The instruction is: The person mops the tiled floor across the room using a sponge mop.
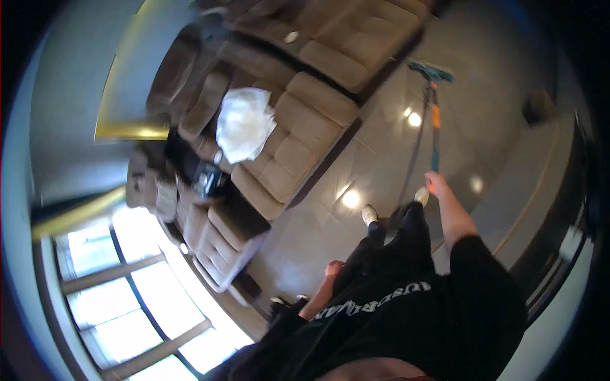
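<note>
My right hand (434, 182) is closed around the end of a long teal and orange handle. The handle belongs to a floor mop (436, 117), whose wide teal head (431, 72) rests on the shiny tiled floor ahead of me. Whether the head carries a pad or bristles is too small to tell. My left hand (333, 269) hangs beside my left thigh, close to my dark trousers. Its fingers are small and blurred, so their position is unclear. Both of my light shoes stand on the tiles below.
Brown padded recliner sofas (298, 136) line the left side. A white cloth or bag (244, 124) lies on one seat, and dark items (208, 180) sit on the console. A raised ledge (518, 213) runs along the right, with a dark box-like object (538, 108) near it. Windows (136, 286) are at lower left.
</note>
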A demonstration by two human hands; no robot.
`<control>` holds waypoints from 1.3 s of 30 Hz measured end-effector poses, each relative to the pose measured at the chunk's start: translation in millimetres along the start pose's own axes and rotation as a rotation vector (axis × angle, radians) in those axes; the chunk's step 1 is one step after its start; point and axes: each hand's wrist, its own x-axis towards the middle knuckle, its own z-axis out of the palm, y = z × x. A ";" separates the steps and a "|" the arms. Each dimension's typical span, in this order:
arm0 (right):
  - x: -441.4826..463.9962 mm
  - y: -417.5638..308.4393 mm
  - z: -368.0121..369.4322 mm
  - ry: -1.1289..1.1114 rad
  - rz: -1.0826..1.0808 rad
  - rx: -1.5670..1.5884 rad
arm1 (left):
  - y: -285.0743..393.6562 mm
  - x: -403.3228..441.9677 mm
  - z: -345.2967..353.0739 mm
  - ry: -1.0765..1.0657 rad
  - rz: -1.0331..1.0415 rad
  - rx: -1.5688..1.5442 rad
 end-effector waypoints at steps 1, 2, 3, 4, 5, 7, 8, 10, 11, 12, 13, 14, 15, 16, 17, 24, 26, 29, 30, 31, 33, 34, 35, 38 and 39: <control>13.8 20.2 -20.8 -0.022 0.004 0.220 | -17.0 9.4 8.9 0.052 0.163 0.315; -57.3 -12.8 -12.1 -0.029 0.051 0.048 | -46.0 26.8 17.3 -0.088 0.099 0.337; -77.8 -9.2 -16.2 0.038 0.073 0.124 | -44.3 16.8 10.0 -0.142 0.051 0.275; -112.2 -23.3 -13.5 -0.028 0.080 -0.080 | -65.0 26.0 21.3 -0.121 0.126 0.258; -140.6 -40.7 -15.9 -0.097 0.073 -0.284 | -87.7 57.5 42.7 0.022 0.290 0.260; -137.8 -16.8 -60.7 -0.082 0.037 -0.329 | -43.3 42.3 11.1 0.023 -0.232 -0.562; -145.1 -19.0 -62.8 -0.098 0.087 -0.375 | -22.5 27.8 -3.3 0.111 -0.203 -0.698; -78.0 15.0 -165.5 -0.151 -0.091 -0.671 | 2.8 17.5 -23.8 0.246 -0.120 -0.878; -127.9 -2.0 -121.3 -0.236 0.172 -0.426 | 10.0 20.5 -27.6 0.309 -0.089 -0.942; -154.9 -4.8 -94.7 -0.431 0.151 -0.374 | 14.5 23.3 -29.3 0.346 -0.077 -1.006; -130.9 14.2 -101.9 -0.087 0.199 -0.214 | 19.5 28.9 -30.1 0.385 -0.064 -1.068; -187.0 -19.2 -51.5 -0.583 0.297 -0.508 | 23.5 31.6 -27.5 0.427 -0.051 -1.129; -159.3 -6.4 -73.3 -0.539 0.428 -0.486 | 23.2 23.2 -23.9 0.477 -0.031 -1.143; -128.6 7.0 -99.2 -0.486 0.557 -0.464 | 15.5 14.7 -13.9 0.498 -0.076 -1.169; -121.1 5.3 -92.3 -0.444 0.600 -0.494 | 5.9 11.4 -0.1 0.517 -0.121 -1.196; -121.3 -2.7 -8.1 -0.289 0.597 -0.725 | -81.0 -47.2 157.1 0.538 -0.624 -1.306; -119.3 -4.2 0.9 -0.289 0.595 -0.760 | -100.0 -56.3 228.4 0.406 -0.672 -1.140; -115.4 -6.3 8.0 -0.320 0.592 -0.800 | -100.7 -57.9 301.9 0.249 -0.795 -1.312; -115.2 -6.0 5.5 -0.337 0.585 -0.809 | -93.5 -56.8 307.3 0.234 -0.827 -1.388; -113.0 -6.2 5.3 -0.368 0.584 -0.826 | -87.0 -53.8 310.4 0.218 -0.861 -1.462; -107.3 1.8 1.9 -0.429 0.573 -0.861 | -75.7 -55.4 278.0 0.217 -0.958 -1.614; -101.5 7.5 2.5 -0.459 0.557 -0.915 | -78.0 -52.4 248.9 0.258 -0.742 -1.228; -122.6 16.6 19.2 -0.225 0.559 -0.620 | -82.0 -48.2 227.9 0.285 -0.507 -0.850; -155.8 13.3 53.1 -0.106 0.467 -0.652 | -106.7 12.1 166.7 0.407 -0.051 -0.355; -157.2 11.4 49.8 -0.015 0.454 -0.625 | -109.5 26.0 128.7 0.258 -0.114 -0.686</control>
